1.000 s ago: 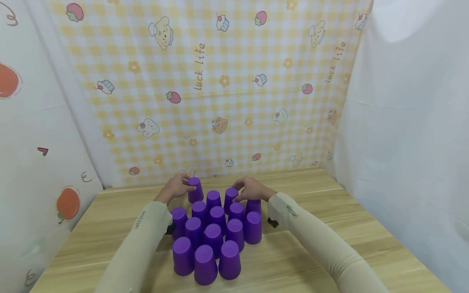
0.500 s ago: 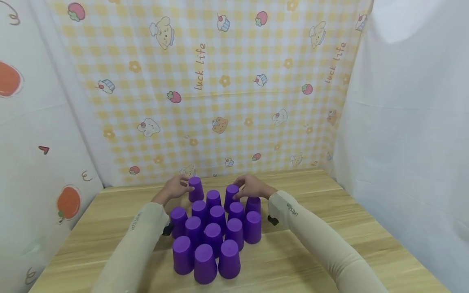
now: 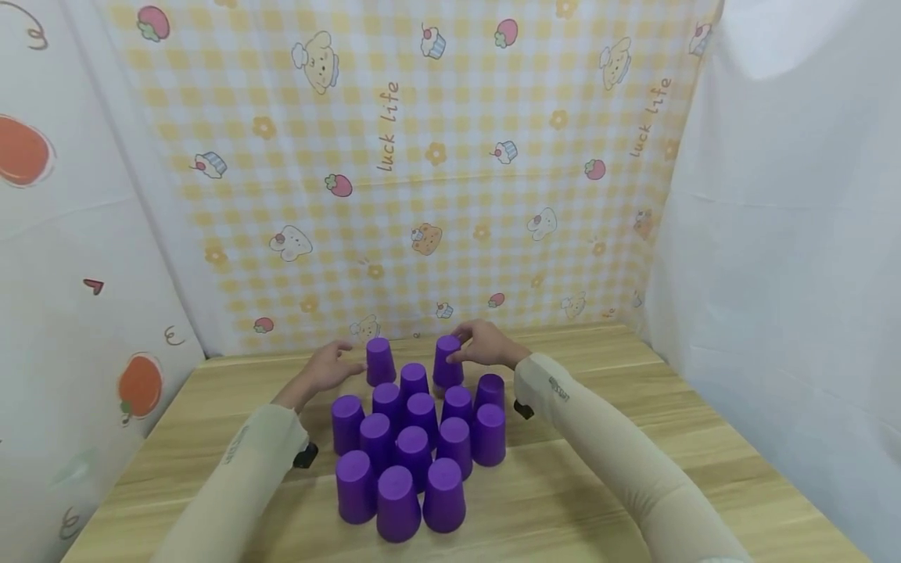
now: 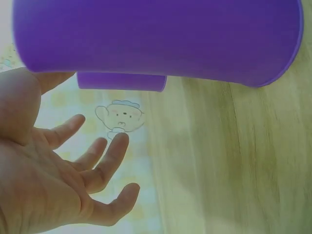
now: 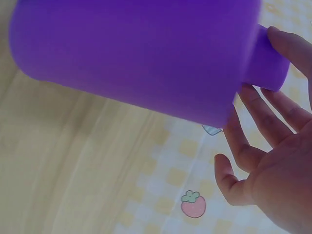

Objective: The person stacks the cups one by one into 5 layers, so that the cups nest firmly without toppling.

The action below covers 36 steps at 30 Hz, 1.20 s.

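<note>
Several purple cups (image 3: 421,414) stand upside down in a cluster on the wooden table. At the back left, one cup (image 3: 380,363) stands a little apart, and my left hand (image 3: 324,369) is beside it. The left fingers are spread and the thumb points toward that cup; in the left wrist view, the open palm (image 4: 44,190) shows under a large near cup (image 4: 161,36). My right hand (image 3: 486,344) pinches another upside-down cup (image 3: 448,363) at the back right, with thumb and fingers on either side of it. A near cup (image 5: 131,58) partly hides that held cup (image 5: 268,63) in the right wrist view.
The wooden table (image 3: 598,469) extends on both sides of the cluster. A yellow checked cloth (image 3: 479,195) hangs directly behind it, with white cloths (image 3: 774,274) at the sides. At the front, one cup (image 3: 398,504) is nearest to me.
My right hand has moved its cup up and back, away from the cluster. The left hand has let go of the back-left cup and drawn slightly left.
</note>
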Each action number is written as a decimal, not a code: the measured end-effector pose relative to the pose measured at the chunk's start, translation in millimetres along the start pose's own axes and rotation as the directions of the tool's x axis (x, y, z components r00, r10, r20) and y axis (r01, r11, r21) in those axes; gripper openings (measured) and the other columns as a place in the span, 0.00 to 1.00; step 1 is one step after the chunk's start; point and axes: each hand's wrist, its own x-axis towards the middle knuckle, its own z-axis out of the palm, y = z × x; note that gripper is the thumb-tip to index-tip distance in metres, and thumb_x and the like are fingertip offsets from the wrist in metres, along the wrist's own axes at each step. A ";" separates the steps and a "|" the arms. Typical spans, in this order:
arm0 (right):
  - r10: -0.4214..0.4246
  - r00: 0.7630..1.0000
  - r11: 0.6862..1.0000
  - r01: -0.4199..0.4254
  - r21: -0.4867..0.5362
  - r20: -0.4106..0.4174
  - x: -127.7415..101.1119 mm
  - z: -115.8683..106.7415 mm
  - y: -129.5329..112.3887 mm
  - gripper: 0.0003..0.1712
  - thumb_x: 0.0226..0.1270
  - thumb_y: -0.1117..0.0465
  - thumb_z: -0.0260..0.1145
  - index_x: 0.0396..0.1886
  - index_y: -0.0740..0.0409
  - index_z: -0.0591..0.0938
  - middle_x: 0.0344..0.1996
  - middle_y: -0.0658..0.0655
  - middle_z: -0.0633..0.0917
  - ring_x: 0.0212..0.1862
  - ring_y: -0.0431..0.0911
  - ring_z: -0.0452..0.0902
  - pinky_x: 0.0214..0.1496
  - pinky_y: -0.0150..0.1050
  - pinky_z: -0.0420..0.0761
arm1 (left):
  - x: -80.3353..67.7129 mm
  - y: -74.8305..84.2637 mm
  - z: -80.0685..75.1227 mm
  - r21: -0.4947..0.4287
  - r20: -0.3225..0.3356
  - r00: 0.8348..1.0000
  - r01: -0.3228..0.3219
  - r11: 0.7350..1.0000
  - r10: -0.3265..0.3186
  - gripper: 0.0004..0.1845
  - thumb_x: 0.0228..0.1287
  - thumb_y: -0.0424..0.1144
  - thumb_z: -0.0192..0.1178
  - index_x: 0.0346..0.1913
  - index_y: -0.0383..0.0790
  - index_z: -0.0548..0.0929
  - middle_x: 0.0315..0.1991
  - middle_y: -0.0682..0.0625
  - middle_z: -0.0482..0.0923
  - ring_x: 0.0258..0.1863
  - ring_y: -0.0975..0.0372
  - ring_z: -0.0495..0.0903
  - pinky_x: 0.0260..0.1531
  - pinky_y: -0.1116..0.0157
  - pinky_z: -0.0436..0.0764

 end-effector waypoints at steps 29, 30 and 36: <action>0.051 0.999 0.999 -0.051 0.003 -0.014 28.7 7.8 -12.3 0.28 0.56 0.53 0.78 0.55 0.60 0.82 0.47 0.57 0.87 0.48 0.49 0.83 0.50 0.41 0.83 | -47.1 38.0 18.5 0.093 0.012 1.000 -0.026 0.995 0.025 0.38 0.57 0.60 0.69 0.63 0.37 0.76 0.58 0.42 0.80 0.59 0.40 0.75 0.53 0.19 0.35; 0.050 0.999 0.999 -0.050 0.003 -0.013 30.3 8.4 -12.1 0.28 0.56 0.53 0.78 0.54 0.59 0.82 0.47 0.57 0.87 0.48 0.49 0.83 0.50 0.41 0.83 | -48.2 39.3 19.6 0.093 0.021 0.999 -0.035 0.995 0.033 0.38 0.55 0.60 0.70 0.62 0.37 0.76 0.57 0.43 0.80 0.58 0.41 0.76 0.53 0.19 0.36; 0.047 0.999 0.999 -0.047 0.014 0.010 39.6 12.1 -12.6 0.28 0.56 0.53 0.78 0.55 0.60 0.81 0.47 0.57 0.87 0.49 0.49 0.83 0.52 0.43 0.82 | -50.6 42.7 24.2 0.120 0.039 0.998 -0.049 0.992 0.044 0.36 0.48 0.53 0.77 0.58 0.38 0.79 0.54 0.47 0.82 0.51 0.48 0.79 0.54 0.20 0.38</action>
